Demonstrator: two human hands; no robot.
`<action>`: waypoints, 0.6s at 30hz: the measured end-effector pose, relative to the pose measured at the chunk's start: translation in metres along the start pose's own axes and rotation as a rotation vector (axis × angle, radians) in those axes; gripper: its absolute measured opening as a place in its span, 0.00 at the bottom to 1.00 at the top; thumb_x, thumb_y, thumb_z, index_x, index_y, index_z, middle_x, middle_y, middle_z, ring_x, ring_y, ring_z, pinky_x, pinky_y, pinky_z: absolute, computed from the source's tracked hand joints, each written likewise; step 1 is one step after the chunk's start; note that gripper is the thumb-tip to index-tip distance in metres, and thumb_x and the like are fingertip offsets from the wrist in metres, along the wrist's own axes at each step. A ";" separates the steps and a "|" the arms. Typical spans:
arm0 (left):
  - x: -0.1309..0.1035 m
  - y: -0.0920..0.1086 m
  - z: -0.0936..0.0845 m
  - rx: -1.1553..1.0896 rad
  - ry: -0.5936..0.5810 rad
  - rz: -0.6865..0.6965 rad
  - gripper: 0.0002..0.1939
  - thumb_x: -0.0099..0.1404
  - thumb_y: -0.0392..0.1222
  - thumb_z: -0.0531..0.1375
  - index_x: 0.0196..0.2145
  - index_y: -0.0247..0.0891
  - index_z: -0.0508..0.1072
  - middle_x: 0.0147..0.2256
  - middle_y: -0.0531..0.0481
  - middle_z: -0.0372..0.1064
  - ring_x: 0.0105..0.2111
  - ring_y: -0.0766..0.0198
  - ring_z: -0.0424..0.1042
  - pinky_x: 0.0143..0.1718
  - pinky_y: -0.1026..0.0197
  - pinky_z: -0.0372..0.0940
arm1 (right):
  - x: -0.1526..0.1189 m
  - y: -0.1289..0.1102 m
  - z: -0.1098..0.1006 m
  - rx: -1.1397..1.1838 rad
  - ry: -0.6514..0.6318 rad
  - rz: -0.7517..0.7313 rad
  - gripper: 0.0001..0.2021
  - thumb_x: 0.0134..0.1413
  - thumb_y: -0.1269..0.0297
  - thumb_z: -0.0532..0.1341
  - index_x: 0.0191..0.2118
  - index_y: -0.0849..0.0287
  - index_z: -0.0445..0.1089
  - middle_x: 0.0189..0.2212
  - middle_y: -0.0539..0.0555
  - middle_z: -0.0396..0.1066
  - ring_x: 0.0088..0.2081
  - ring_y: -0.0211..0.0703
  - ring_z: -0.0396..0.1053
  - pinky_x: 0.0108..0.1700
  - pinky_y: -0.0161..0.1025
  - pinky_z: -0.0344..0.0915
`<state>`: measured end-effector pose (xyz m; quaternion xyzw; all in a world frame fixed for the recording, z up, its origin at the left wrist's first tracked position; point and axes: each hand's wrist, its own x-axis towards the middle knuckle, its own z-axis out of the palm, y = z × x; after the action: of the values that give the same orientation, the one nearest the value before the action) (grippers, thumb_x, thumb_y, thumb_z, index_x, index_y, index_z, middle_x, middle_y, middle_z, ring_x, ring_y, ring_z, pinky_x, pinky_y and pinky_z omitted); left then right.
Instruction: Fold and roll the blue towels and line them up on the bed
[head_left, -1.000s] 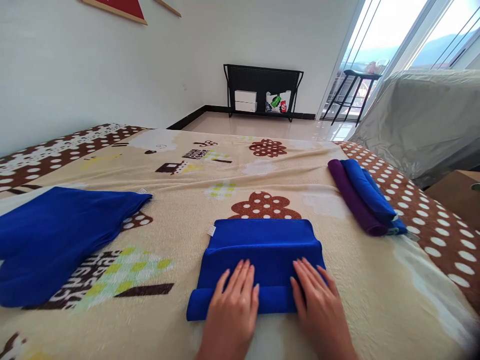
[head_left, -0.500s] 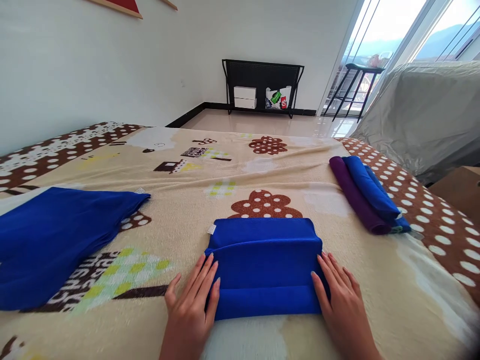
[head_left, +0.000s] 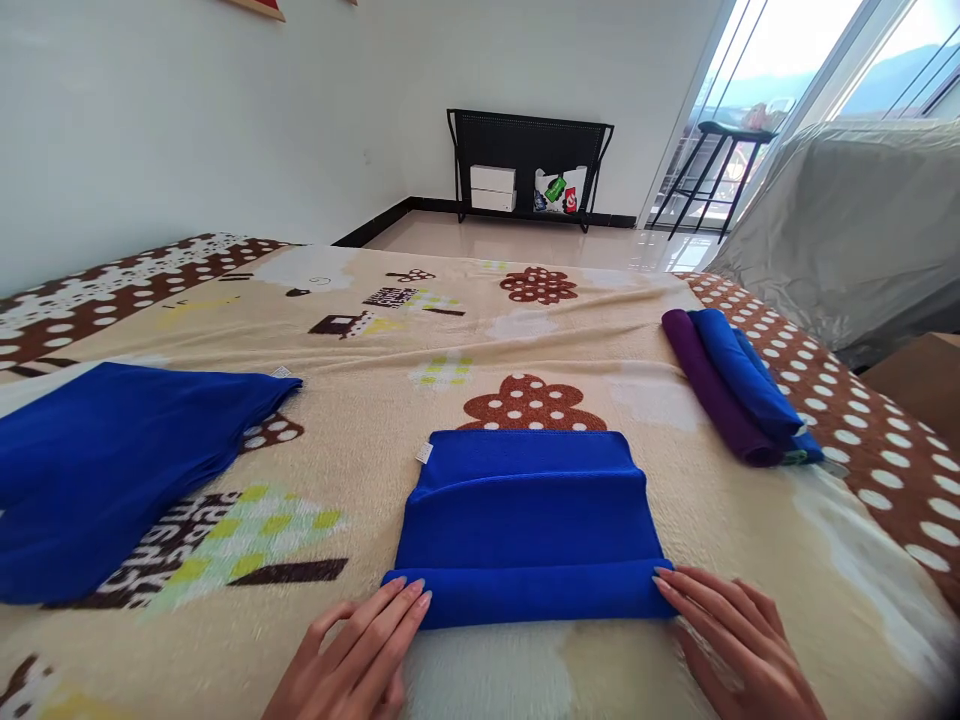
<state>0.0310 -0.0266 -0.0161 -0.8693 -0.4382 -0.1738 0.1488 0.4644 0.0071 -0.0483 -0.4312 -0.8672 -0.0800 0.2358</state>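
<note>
A blue cloth [head_left: 525,520] lies in front of me, its near edge folded over into a flat strip [head_left: 540,597]. A small white tag sticks out at its upper left. My left hand [head_left: 356,650] rests its outstretched fingertips on the strip's left end; its thumb is mostly hidden. At the right end, the fingertips of my right hand [head_left: 742,640] touch the strip, fingers extended and thumb lower and apart. To the left a larger blue cloth [head_left: 127,460] lies spread out, cut off by the view's edge.
A purple rolled cloth [head_left: 716,395] and a blue rolled cloth [head_left: 746,370] lie side by side at the right. Beneath everything is a patterned blanket [head_left: 360,400]. Farther off stand a black rack [head_left: 532,140], a stool [head_left: 724,140] and a grey covered bulk [head_left: 862,210].
Both hands have moved down and outward from the cloth's sides to its near corners. The near strip now looks wider at its ends and more raised.
</note>
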 end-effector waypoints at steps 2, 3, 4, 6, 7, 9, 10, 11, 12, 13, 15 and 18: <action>0.004 0.000 0.003 0.008 -0.016 0.005 0.25 0.63 0.29 0.55 0.57 0.39 0.70 0.54 0.47 0.74 0.53 0.60 0.74 0.55 0.58 0.58 | 0.003 -0.001 0.004 -0.015 -0.019 0.004 0.23 0.60 0.65 0.60 0.60 0.51 0.66 0.52 0.52 0.74 0.53 0.45 0.71 0.53 0.42 0.62; 0.004 0.000 0.006 0.000 -0.013 -0.015 0.25 0.63 0.29 0.55 0.58 0.38 0.70 0.54 0.46 0.74 0.53 0.59 0.73 0.54 0.58 0.59 | 0.005 -0.001 0.006 -0.020 -0.023 0.013 0.22 0.60 0.65 0.59 0.60 0.51 0.67 0.52 0.52 0.74 0.53 0.45 0.71 0.53 0.42 0.62; 0.004 0.001 0.008 -0.012 -0.006 -0.049 0.25 0.64 0.29 0.55 0.58 0.39 0.69 0.54 0.46 0.74 0.52 0.59 0.73 0.54 0.57 0.59 | 0.007 0.000 0.008 -0.022 -0.022 0.024 0.21 0.60 0.65 0.59 0.59 0.52 0.68 0.52 0.52 0.74 0.53 0.45 0.71 0.53 0.42 0.62; 0.004 0.001 0.014 -0.028 0.019 -0.111 0.24 0.65 0.28 0.54 0.57 0.39 0.69 0.53 0.46 0.75 0.51 0.59 0.74 0.53 0.55 0.58 | 0.010 0.001 0.012 -0.020 -0.017 0.050 0.19 0.59 0.66 0.59 0.57 0.51 0.69 0.51 0.51 0.75 0.52 0.45 0.72 0.53 0.42 0.62; 0.004 0.001 0.017 -0.031 0.029 -0.128 0.24 0.65 0.27 0.54 0.57 0.39 0.69 0.52 0.46 0.75 0.50 0.59 0.74 0.52 0.55 0.58 | 0.011 0.002 0.015 -0.016 -0.018 0.062 0.19 0.59 0.67 0.59 0.55 0.51 0.70 0.50 0.51 0.75 0.51 0.44 0.72 0.53 0.43 0.62; 0.008 -0.001 0.023 -0.033 0.050 -0.148 0.23 0.64 0.26 0.54 0.55 0.39 0.70 0.49 0.47 0.77 0.48 0.60 0.75 0.51 0.55 0.58 | 0.016 0.003 0.021 -0.005 -0.019 0.096 0.17 0.57 0.69 0.57 0.51 0.51 0.72 0.48 0.51 0.76 0.50 0.44 0.72 0.52 0.43 0.62; 0.011 -0.002 0.026 -0.032 0.065 -0.153 0.22 0.64 0.26 0.54 0.53 0.39 0.70 0.47 0.47 0.77 0.47 0.61 0.75 0.51 0.56 0.58 | 0.018 0.003 0.024 -0.001 -0.013 0.115 0.16 0.56 0.70 0.56 0.49 0.52 0.73 0.46 0.51 0.76 0.49 0.45 0.73 0.52 0.44 0.63; 0.015 -0.003 0.028 -0.031 0.078 -0.161 0.21 0.64 0.26 0.53 0.52 0.39 0.71 0.45 0.48 0.78 0.45 0.61 0.76 0.50 0.56 0.58 | 0.021 0.003 0.026 0.001 -0.003 0.133 0.16 0.55 0.70 0.56 0.47 0.53 0.74 0.45 0.51 0.77 0.47 0.45 0.73 0.52 0.44 0.63; 0.017 -0.004 0.030 -0.029 0.091 -0.176 0.20 0.64 0.26 0.53 0.51 0.40 0.71 0.44 0.49 0.78 0.44 0.61 0.76 0.50 0.56 0.58 | 0.023 0.002 0.028 -0.001 0.012 0.148 0.15 0.55 0.71 0.55 0.45 0.53 0.74 0.44 0.52 0.77 0.46 0.45 0.73 0.51 0.45 0.63; 0.019 -0.005 0.030 -0.025 0.103 -0.193 0.19 0.64 0.26 0.53 0.49 0.40 0.71 0.43 0.50 0.78 0.43 0.61 0.76 0.50 0.56 0.57 | 0.025 0.001 0.028 -0.003 0.027 0.158 0.15 0.54 0.71 0.55 0.44 0.53 0.74 0.42 0.52 0.77 0.45 0.46 0.73 0.51 0.45 0.63; 0.020 -0.004 0.028 -0.021 0.116 -0.202 0.17 0.65 0.28 0.54 0.47 0.41 0.72 0.42 0.51 0.78 0.42 0.61 0.76 0.51 0.55 0.57 | 0.027 -0.002 0.023 -0.009 0.053 0.157 0.14 0.53 0.71 0.55 0.42 0.53 0.73 0.41 0.52 0.77 0.44 0.46 0.72 0.51 0.45 0.63; 0.011 0.000 0.020 -0.066 0.108 -0.201 0.16 0.64 0.28 0.55 0.47 0.41 0.71 0.40 0.52 0.77 0.40 0.61 0.76 0.51 0.54 0.57 | 0.025 -0.007 0.007 0.019 0.033 0.124 0.12 0.52 0.71 0.56 0.40 0.53 0.72 0.38 0.50 0.76 0.42 0.45 0.71 0.48 0.44 0.63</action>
<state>0.0405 -0.0102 -0.0288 -0.8148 -0.5083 -0.2489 0.1255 0.4431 0.0228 -0.0423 -0.4805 -0.8355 -0.0640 0.2587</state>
